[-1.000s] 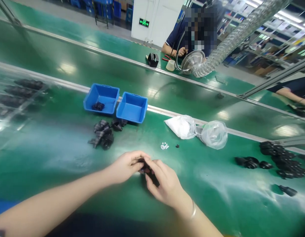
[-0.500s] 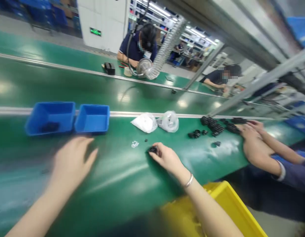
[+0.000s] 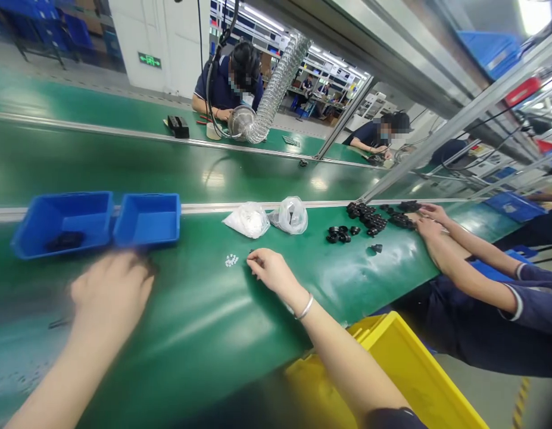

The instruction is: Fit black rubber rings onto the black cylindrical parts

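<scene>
My left hand [image 3: 112, 289] is blurred by motion, its fingers curled, just in front of two blue bins. A dark smear at its fingertips looks like a black part [image 3: 147, 263], its shape unclear. My right hand [image 3: 269, 271] pinches down at the green work surface [image 3: 204, 316], its fingertips at a small black piece [image 3: 251, 251] that is mostly hidden. Left of those fingers lies a little cluster of small white pieces [image 3: 231, 260]. Behind them sit a clear bag of white pieces [image 3: 249, 220] and an open clear bag with dark contents [image 3: 292, 215].
The left blue bin [image 3: 97, 208] has dark parts inside; the right blue bin [image 3: 146, 217] stands beside it. Black ring-like parts [image 3: 369, 219] lie to the right, near a co-worker's hands [image 3: 430, 223]. A yellow crate [image 3: 405, 369] is below the front edge.
My right hand no longer shows the black part it held and has closed at the small black piece. My left hand has curled its spread fingers, a dark smear now beside them.
</scene>
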{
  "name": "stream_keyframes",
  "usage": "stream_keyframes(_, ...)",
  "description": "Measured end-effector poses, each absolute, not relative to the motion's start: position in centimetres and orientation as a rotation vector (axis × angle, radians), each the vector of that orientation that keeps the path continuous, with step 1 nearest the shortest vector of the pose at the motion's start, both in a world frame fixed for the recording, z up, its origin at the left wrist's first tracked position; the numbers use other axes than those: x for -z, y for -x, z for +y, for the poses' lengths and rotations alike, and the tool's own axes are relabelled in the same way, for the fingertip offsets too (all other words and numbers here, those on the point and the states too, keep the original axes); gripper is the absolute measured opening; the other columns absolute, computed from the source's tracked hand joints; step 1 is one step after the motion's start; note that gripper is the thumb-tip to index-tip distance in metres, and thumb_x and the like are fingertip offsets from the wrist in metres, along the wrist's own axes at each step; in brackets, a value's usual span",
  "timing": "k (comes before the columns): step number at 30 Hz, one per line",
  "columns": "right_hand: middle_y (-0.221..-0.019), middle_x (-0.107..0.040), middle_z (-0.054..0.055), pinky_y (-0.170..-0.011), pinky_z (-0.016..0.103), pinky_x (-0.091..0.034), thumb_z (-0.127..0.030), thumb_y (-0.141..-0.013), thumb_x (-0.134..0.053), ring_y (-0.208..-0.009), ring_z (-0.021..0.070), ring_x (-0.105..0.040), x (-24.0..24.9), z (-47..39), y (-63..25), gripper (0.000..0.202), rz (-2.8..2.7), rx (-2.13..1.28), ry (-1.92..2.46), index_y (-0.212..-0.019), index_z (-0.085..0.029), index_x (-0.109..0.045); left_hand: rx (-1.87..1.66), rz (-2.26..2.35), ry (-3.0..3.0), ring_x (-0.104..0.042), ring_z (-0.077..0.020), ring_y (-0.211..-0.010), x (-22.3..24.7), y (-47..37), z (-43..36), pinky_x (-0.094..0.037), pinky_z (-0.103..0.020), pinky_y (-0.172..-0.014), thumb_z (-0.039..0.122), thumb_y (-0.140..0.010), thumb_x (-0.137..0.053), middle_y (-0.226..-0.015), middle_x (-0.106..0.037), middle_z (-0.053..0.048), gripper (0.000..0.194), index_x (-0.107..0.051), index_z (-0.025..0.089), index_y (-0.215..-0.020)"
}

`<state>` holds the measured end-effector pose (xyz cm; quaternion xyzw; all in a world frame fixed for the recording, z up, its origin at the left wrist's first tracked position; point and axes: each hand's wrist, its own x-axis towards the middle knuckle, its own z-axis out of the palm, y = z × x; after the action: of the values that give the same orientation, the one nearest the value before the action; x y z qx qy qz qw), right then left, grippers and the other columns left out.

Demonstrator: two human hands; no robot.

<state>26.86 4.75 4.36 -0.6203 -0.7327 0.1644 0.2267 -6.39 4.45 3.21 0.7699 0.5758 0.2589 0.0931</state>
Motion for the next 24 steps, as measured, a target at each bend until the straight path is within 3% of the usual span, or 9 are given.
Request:
stream_keyframes(3,-0.072,-0.064,0.0,-0.066,0.024,-0.047,-0.015,-0.088,-0.059,-0.061,0.0119,-0.059,-3.7,6.1,-25.0,0.009,-2.024,-0.474,1.651,-0.083,-0.018,-0.065,-0.637,1.725,-2.654,-0.053,-0.0398,-0.119,-2.6,5.4,4.3,-0.041,-0.052,-0.089,0.027,-0.093,-0.043,-0.13,-0.058,-0.02,0.026,-0.062,0.015,-0.08)
stream_keyframes(7,-0.076,-0.064,0.002,-0.067,0.025,-0.046,-0.016,-0.089,-0.059,-0.068,0.0144,-0.06,-3.0,6.6,-24.6,0.008,-1.986,-0.442,1.646,-0.082,-0.018,-0.064,-0.545,1.44,-2.594,-0.065,-0.0341,-0.102,-2.1,4.5,3.7,-0.047,-0.049,-0.086,0.028,-0.092,-0.043,-0.109,-0.069,-0.015,0.021,-0.058,0.018,-0.082)
stream_keyframes(11,-0.078,-0.063,0.004,-0.067,0.027,-0.045,-0.021,-0.09,-0.061,-0.07,0.0164,-0.059,-2.5,6.4,-24.3,0.013,-1.949,-0.417,1.674,-0.078,-0.018,-0.063,-0.676,1.423,-2.01,-0.065,-0.0303,-0.107,-3.0,3.5,2.6,-0.05,-0.047,-0.092,0.04,-0.087,-0.055,-0.112,-0.067,-0.009,0.018,-0.052,0.022,-0.09)
stream_keyframes(14,-0.076,-0.062,0.003,-0.066,0.029,-0.045,-0.021,-0.09,-0.061,-0.068,0.0172,-0.058,-2.3,6.4,-24.1,0.014,-1.942,-0.419,1.683,-0.077,-0.018,-0.063,-0.778,1.216,-1.521,-0.065,-0.0246,-0.11,-4.3,3.0,2.1,-0.049,-0.044,-0.101,0.043,-0.084,-0.063,-0.117,-0.065,-0.007,0.044,-0.044,0.026,-0.12)
stream_keyframes(16,-0.075,-0.062,0.004,-0.065,0.029,-0.044,-0.021,-0.089,-0.06,-0.068,0.0177,-0.058,-2.3,6.6,-24.0,0.013,-1.935,-0.42,1.688,-0.077,-0.018,-0.064,-0.792,1.061,-1.335,-0.061,-0.0239,-0.117,-4.9,2.8,1.9,-0.044,-0.045,-0.108,0.04,-0.085,-0.065,-0.123,-0.062,-0.008,0.054,-0.04,0.026,-0.131)
stream_keyframes(19,-0.075,-0.063,0.004,-0.064,0.029,-0.044,-0.022,-0.09,-0.06,-0.068,0.0184,-0.058,-2.3,6.7,-24.0,0.014,-1.935,-0.418,1.684,-0.077,-0.018,-0.064,-0.803,0.922,-1.205,-0.055,-0.0254,-0.127,-5.1,2.7,1.7,-0.037,-0.046,-0.114,0.034,-0.086,-0.067,-0.13,-0.058,-0.009,0.048,-0.045,0.025,-0.129)
stream_keyframes(24,-0.078,-0.064,0.004,-0.066,0.029,-0.044,-0.022,-0.091,-0.059,-0.072,0.0193,-0.059,-2.2,6.5,-24.2,0.013,-1.947,-0.437,1.649,-0.08,-0.018,-0.065,-0.888,0.811,-1.15,-0.052,-0.0277,-0.13,-4.8,2.3,1.1,-0.039,-0.048,-0.113,0.029,-0.09,-0.065,-0.126,-0.061,-0.009,0.038,-0.05,0.023,-0.124)
